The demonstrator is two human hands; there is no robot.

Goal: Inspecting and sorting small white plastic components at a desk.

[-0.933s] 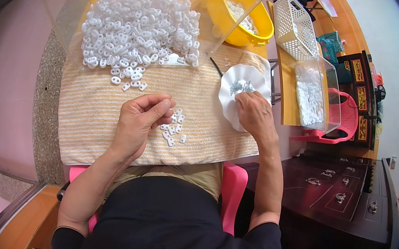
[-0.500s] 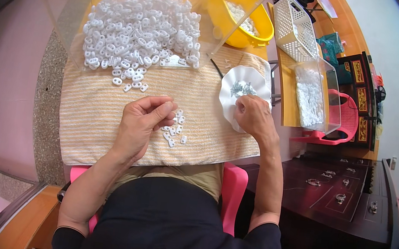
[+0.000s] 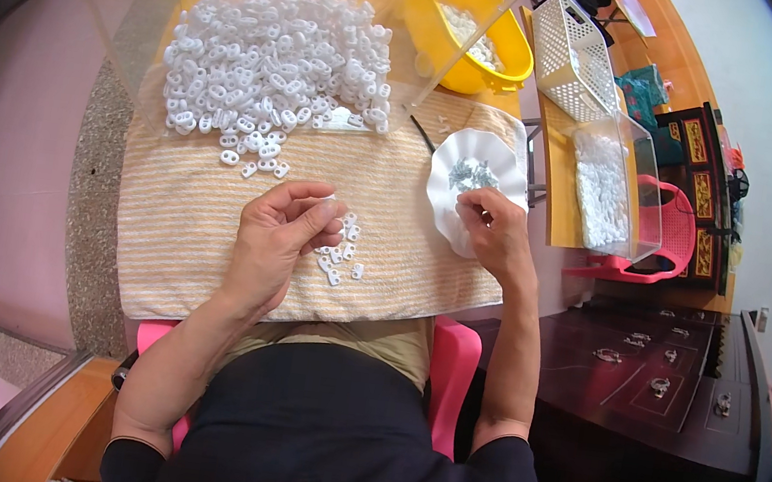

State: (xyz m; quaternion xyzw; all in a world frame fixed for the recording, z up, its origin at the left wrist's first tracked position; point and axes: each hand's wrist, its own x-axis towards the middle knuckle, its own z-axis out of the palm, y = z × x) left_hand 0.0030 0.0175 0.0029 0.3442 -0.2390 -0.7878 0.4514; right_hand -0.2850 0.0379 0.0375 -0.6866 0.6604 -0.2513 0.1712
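My left hand (image 3: 281,237) is over the towel, thumb and forefinger pinched together. A white edge at its fingertips looks like a small plastic piece, mostly hidden. Beside it lie several small white two-hole pieces (image 3: 337,256) on the striped towel (image 3: 199,255). My right hand (image 3: 498,236) is at the near rim of a white scalloped dish (image 3: 444,212), fingers closed in a pinch; what they hold, if anything, is too small to make out. Small greyish-silver parts (image 3: 473,174) lie in the dish.
A large heap of white two-hole pieces (image 3: 273,60) spills from a clear box (image 3: 117,59) onto the towel. Beyond the dish stand a yellow tub (image 3: 426,7) and, farther right, a white perforated basket (image 3: 575,61). A clear bin (image 3: 645,197) holds more white pieces. A thin black stick (image 3: 422,133) lies by the dish.
My right hand has lifted back slightly from the middle of the dish toward its near rim, with its fingertips now showing. The left hand stays almost in place.
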